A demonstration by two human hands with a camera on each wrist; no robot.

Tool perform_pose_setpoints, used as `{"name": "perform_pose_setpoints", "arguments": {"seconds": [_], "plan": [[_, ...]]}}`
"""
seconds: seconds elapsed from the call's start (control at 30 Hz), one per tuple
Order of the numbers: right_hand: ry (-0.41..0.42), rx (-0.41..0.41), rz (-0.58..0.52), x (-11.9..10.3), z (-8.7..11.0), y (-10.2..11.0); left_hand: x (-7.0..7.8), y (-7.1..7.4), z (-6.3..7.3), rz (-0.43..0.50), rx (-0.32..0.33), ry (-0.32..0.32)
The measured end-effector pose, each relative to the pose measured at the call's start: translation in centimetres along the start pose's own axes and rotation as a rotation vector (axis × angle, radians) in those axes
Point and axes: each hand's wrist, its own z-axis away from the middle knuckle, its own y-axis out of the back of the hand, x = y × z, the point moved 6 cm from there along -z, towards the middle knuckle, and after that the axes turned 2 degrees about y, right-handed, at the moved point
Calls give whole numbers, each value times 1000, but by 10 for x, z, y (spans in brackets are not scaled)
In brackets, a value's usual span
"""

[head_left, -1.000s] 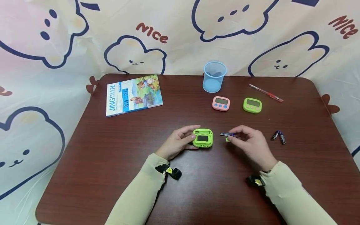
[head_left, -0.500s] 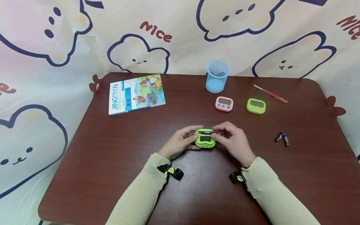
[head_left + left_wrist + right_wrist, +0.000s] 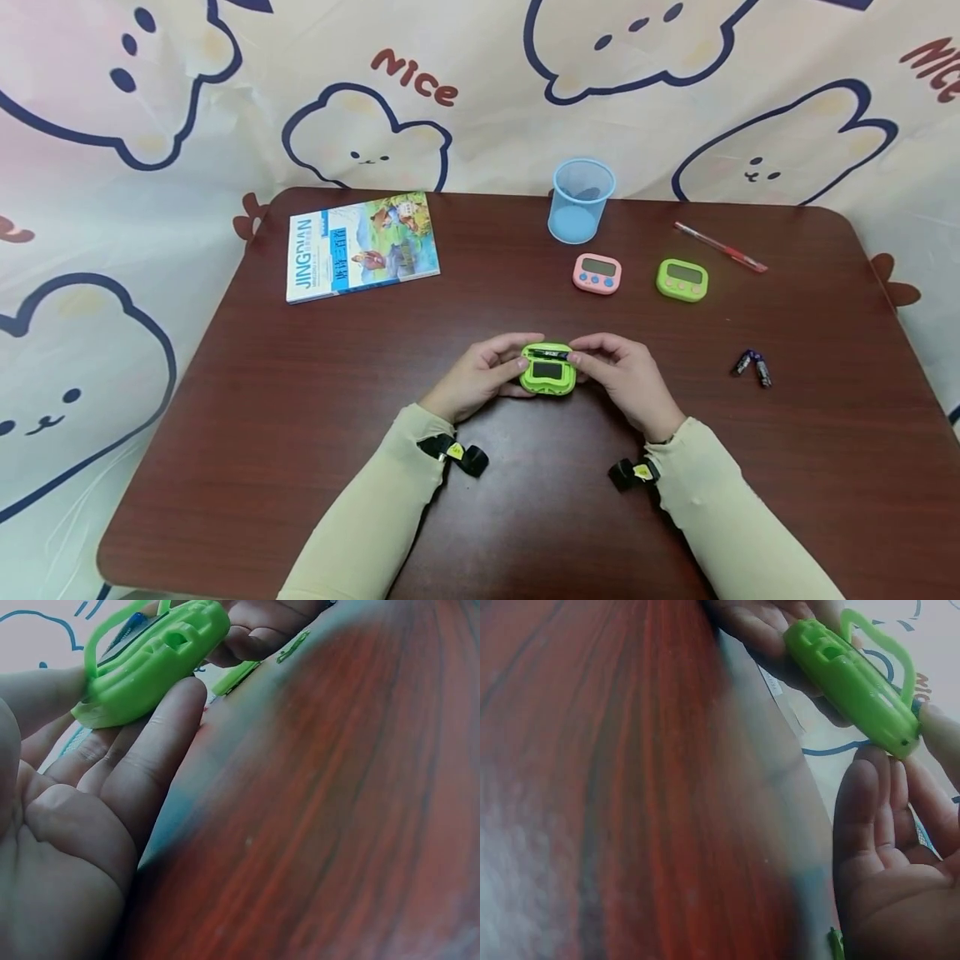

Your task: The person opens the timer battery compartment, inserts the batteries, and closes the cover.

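A green digital timer (image 3: 548, 379), back side up with its compartment uncovered, is held at its left end by my left hand (image 3: 480, 379). The thumb rests on its face and the fingers lie behind it. A dark battery (image 3: 549, 354) lies along the slot at the timer's upper edge. At the battery's right end, my right hand (image 3: 626, 375) pinches it with thumb and forefinger. The left wrist view shows the timer's green stand loop (image 3: 94, 649) sticking up. A small green piece (image 3: 292, 646) lies on the table beyond, partly out of focus.
Two more batteries (image 3: 752, 367) lie to the right. Behind the hands are a pink timer (image 3: 597, 274), another green timer (image 3: 682, 280), a red pen (image 3: 722, 247) and a blue cup (image 3: 581, 202). A book (image 3: 363, 247) lies at the back left of the table (image 3: 300, 467).
My right hand has moved left, carrying the battery from beside the timer onto its slot. Over the last half second the hands have barely moved. My left hand keeps hold of the timer.
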Motion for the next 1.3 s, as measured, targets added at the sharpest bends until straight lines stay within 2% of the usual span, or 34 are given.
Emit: {"name": "perform_pose_setpoints", "arguments": {"seconds": [0.13, 0.23, 0.3, 0.5, 0.6, 0.73, 0.83, 1.07, 1.3], "plan": [[-40, -10, -75, 2, -2, -2, -1, 0, 0, -16, -3, 9], [-62, -4, -82, 1, -2, -4, -1, 0, 0, -31, 0, 16], [-63, 17, -23, -1, -2, -4, -2, -1, -1, -43, 0, 20], [-10, 85, 280, -13, -2, -4, -2, -2, -2, -58, 5, 10], [21, 57, 297, -16, -1, 3, -3, -3, -3, -42, 9, 3], [73, 46, 309, -18, -1, 23, -3, -2, -3, -23, 17, -5], [107, 45, 404, -18, -2, 40, -2, -1, -2, -13, 20, -7], [85, -80, 682, -7, -1, 68, 0, -1, 0, -4, 24, 1], [18, -157, 757, -1, 2, 78, -1, -1, -1, -6, 19, -1]]}}
